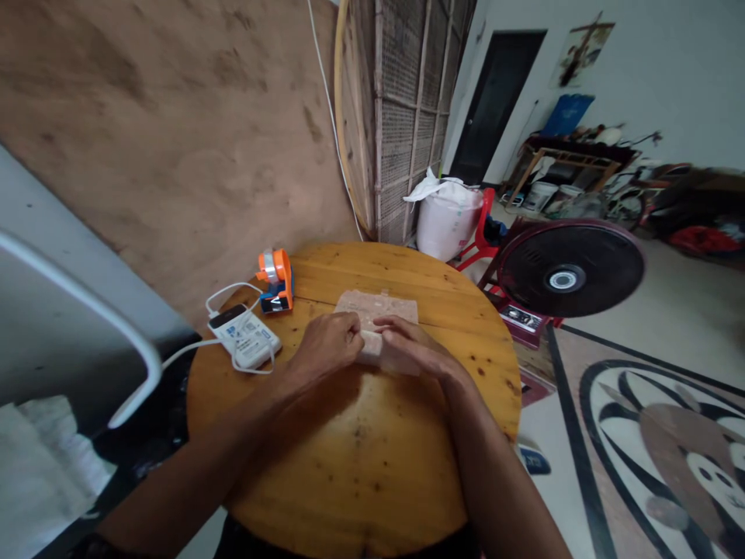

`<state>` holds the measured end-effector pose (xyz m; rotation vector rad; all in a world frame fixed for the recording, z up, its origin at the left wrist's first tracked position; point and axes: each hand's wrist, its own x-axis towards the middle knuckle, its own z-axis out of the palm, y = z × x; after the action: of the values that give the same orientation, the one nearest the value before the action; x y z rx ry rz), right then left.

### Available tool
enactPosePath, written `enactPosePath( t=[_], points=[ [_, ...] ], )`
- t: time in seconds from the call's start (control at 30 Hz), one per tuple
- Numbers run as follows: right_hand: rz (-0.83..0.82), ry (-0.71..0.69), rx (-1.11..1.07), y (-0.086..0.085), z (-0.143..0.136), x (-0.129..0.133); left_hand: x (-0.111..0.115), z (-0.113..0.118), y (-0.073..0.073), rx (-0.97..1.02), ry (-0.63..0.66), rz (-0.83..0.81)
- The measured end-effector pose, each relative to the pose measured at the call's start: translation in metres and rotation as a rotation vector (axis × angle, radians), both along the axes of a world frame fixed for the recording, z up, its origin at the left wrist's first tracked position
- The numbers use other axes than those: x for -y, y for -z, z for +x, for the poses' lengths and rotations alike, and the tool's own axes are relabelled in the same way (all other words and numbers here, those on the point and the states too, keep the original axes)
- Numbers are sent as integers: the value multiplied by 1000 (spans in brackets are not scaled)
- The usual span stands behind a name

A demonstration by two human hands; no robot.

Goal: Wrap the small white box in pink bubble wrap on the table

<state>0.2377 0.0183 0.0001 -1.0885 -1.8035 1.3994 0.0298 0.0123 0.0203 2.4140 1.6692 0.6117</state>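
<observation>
A sheet of pale, see-through bubble wrap (pixel 384 305) lies on the round wooden table (pixel 355 458). On its near part rests a small whitish block-like object (pixel 371 344), between my two hands. My left hand (pixel 330 341) is closed, its curled fingers at the left end of the block; what they pinch is too small to make out. My right hand (pixel 414 341) lies over the right side of the block and wrap, fingers stretched out and slightly apart, the fingertips near the block's upper edge.
An orange and blue tape dispenser (pixel 276 279) stands at the table's back left. Nearer, a white phone-like device (pixel 245 335) lies with a white cable. Right of the table are a dark round fan-like object (pixel 573 268), a red chair (pixel 482 233) and a white sack (pixel 447 217).
</observation>
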Motion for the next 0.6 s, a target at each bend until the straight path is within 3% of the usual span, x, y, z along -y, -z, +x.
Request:
enactPosePath(
  t=[0.1, 0.33, 0.6],
  points=[
    [4, 8, -10, 6, -2, -1, -5, 1, 7, -6, -15, -17],
    [166, 172, 96, 21, -9, -12, -2, 3, 14, 38, -27, -33],
    [171, 191, 90, 19, -11, -12, -8, -9, 19, 341, 24, -130]
  ],
)
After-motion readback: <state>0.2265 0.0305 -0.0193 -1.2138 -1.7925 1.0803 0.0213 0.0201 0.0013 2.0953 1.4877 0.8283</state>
